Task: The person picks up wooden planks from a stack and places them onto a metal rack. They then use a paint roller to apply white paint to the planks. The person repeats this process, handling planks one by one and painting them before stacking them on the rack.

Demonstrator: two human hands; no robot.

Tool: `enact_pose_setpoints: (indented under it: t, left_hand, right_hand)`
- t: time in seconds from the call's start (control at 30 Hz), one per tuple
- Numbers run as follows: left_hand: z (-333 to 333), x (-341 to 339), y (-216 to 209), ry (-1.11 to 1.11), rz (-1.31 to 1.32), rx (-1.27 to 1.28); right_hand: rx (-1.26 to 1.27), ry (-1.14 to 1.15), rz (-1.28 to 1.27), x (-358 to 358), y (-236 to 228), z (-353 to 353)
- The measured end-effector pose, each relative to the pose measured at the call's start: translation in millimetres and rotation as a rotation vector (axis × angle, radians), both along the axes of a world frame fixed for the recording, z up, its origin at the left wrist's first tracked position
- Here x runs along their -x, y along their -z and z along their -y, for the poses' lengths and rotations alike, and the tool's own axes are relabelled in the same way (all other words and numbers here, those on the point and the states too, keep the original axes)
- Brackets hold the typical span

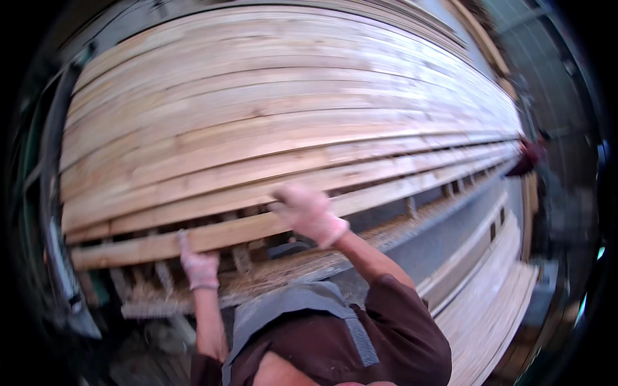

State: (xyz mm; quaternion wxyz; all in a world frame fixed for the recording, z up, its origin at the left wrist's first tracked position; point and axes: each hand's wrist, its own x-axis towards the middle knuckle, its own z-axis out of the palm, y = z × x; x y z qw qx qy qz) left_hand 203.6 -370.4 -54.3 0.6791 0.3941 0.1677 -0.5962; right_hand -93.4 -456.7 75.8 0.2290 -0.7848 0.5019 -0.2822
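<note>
A long, pale wooden board (pixel 244 230) lies nearest me, along the front of a wide row of similar boards, with a gap behind it. My left hand (pixel 198 265), in a pinkish-white glove, is closed on the near edge toward its left end; one digit reaches up over the wood and the others are partly hidden. Farther right, my right hand (pixel 308 213), in a matching glove with darker fingertips, is over the same board. Motion smears its fingers, so whether it grips or touches anything cannot be made out.
Slatted supports (pixel 242 258) and a debris-strewn ledge (pixel 283 267) run below the front board. A dark metal frame (pixel 55 167) bounds the left end. More boards are stacked (pixel 483 309) at lower right. Another person (pixel 529 156) in dark red stands at the far right end.
</note>
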Motion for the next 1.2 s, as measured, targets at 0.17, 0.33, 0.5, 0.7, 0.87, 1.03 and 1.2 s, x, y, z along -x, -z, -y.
enact_pose_setpoints:
  t: [0.17,0.33,0.5,0.7,0.87,1.03,1.2]
  left_hand:
    - [13,5,-10,-0.05,-0.06,-0.021]
    - [-5,10,-25,-0.037,-0.144,0.241]
    - [-14,7,-17,-0.076,-0.194,0.19]
    - [-6,6,1,-0.161,-0.151,-0.009]
    - [-17,8,-26,-0.14,-0.199,0.032]
    - [-29,10,-25,-0.197,-0.208,0.012]
    - [-50,13,-26,-0.18,-0.214,-0.053]
  right_hand:
    - [-0.247,0.164,0.051,15,-23,-33]
    - [-0.226,0.167,0.065,26,-32,-40]
    - [-0.201,0.078,0.015,3,-29,-15]
    - [0.048,-0.127,-0.207,-42,-11,50]
    - [0.061,-0.239,-0.405,-58,3,63]
    - [0.07,-0.168,-0.424,-56,19,88]
    - [0.051,-0.338,-0.266,-76,3,48]
